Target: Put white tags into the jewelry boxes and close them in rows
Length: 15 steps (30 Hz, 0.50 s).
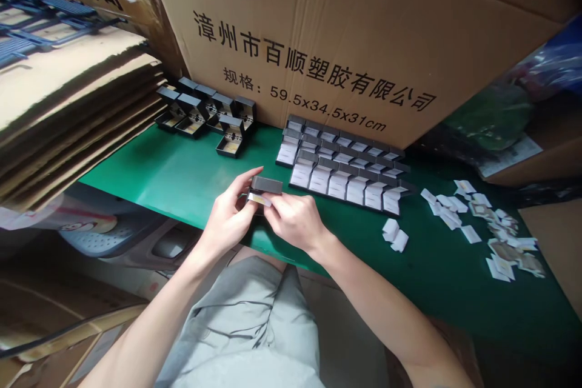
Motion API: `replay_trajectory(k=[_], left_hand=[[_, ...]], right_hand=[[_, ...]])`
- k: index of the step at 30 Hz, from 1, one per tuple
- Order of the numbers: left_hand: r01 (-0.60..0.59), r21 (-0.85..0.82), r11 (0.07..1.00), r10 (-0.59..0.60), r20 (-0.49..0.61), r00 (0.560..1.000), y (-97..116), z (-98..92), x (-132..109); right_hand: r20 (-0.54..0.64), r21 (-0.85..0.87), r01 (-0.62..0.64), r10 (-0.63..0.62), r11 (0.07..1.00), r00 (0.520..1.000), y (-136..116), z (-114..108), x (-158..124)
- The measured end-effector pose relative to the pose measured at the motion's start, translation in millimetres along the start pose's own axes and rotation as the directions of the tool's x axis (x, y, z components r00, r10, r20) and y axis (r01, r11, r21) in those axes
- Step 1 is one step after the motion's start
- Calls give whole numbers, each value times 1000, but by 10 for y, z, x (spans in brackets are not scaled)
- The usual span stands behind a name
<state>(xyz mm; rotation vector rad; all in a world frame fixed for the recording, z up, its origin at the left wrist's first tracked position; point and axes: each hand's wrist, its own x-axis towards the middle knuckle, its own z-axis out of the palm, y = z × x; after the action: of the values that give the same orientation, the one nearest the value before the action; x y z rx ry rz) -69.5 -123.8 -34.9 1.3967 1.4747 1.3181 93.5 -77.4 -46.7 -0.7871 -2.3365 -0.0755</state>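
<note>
Black plastic-looking hinged box (268,185) in the grasp of left hand (228,213) and right hand (296,218), at the green table's (173,176) near edge, white insert (257,198) showing. Open boxes (230,145) stand far left, lined boxes (337,182) right, folded papers (450,219) farther right; a cardboard carton (291,6) blocks the far side.

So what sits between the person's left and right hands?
In the head view, a small dark box with a pale piece at its near side; the left hand grips the box, the right hand touches the piece.
</note>
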Motion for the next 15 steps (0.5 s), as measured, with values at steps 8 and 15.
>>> replay_trajectory(k=[8, 15], left_hand=[[26, -35, 999, -27, -24, 999, 27, 5, -6], [36, -55, 998, -37, -31, 999, 44, 11, -8]], right_hand=[[-16, 4, -2, 2, 1000, 1000, -1, 0, 9], [-112, -27, 46, -49, 999, 993, 10, -10, 21]])
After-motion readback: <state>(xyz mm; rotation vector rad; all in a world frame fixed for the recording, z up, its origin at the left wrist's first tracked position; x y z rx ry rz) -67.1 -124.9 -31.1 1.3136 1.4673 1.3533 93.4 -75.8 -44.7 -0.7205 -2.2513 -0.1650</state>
